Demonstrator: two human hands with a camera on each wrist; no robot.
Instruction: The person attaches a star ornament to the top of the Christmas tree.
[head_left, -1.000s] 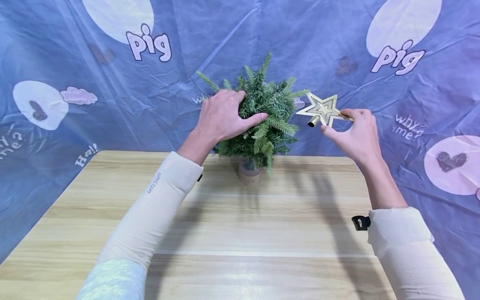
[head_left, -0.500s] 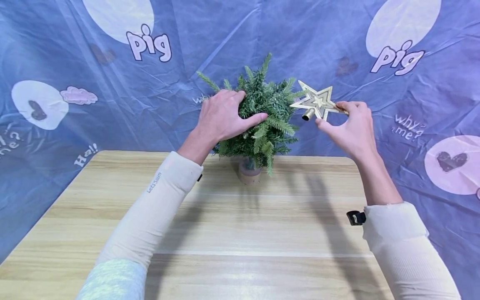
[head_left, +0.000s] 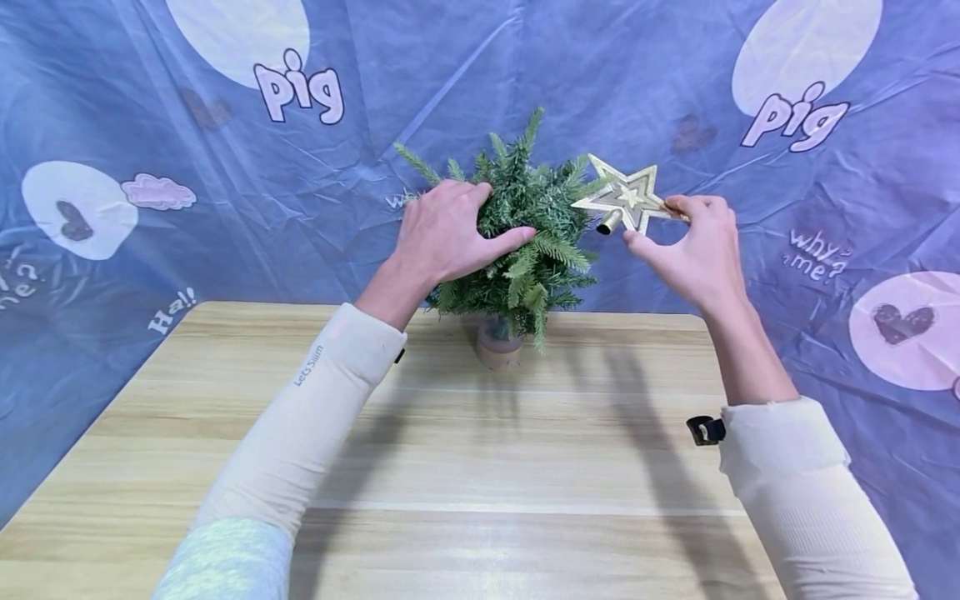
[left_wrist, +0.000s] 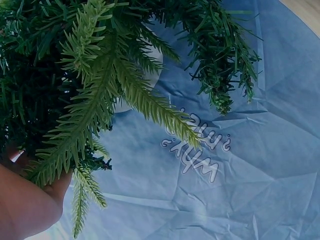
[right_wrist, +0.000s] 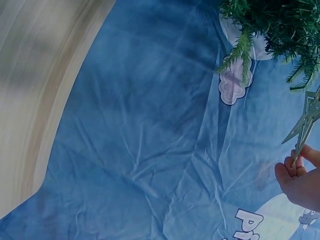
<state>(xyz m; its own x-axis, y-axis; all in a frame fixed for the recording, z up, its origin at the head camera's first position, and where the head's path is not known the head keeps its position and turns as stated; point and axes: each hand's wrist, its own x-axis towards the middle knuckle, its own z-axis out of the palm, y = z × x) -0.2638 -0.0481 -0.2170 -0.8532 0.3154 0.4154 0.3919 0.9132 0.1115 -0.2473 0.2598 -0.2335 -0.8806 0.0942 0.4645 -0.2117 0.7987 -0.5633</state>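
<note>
A small artificial Christmas tree [head_left: 540, 204] stands upright near the table's far edge, on a round base [head_left: 500, 350]. My left hand [head_left: 441, 233] grips its upper left side, thumb across the front and several fingertips hidden among the branches; the left wrist view shows part of that hand [left_wrist: 30, 207] beside green sprigs [left_wrist: 107, 95]. To the right, my right hand [head_left: 697, 250] pinches a gold star tree topper [head_left: 628, 197] by its points. The star's short socket tube faces down and left, and its left point overlaps the outer sprigs. In the right wrist view the star [right_wrist: 306, 120] appears edge-on.
The light wood table [head_left: 480, 467] spreads before me, with its rounded far corner below my right forearm. Behind it hangs a creased blue cloth backdrop [head_left: 420, 50] with printed words and shapes. A black strap [head_left: 705, 430] shows at my right cuff.
My right hand has carried the star topper left and slightly upward, closer to the tree. My left hand and the tree have kept their place.
</note>
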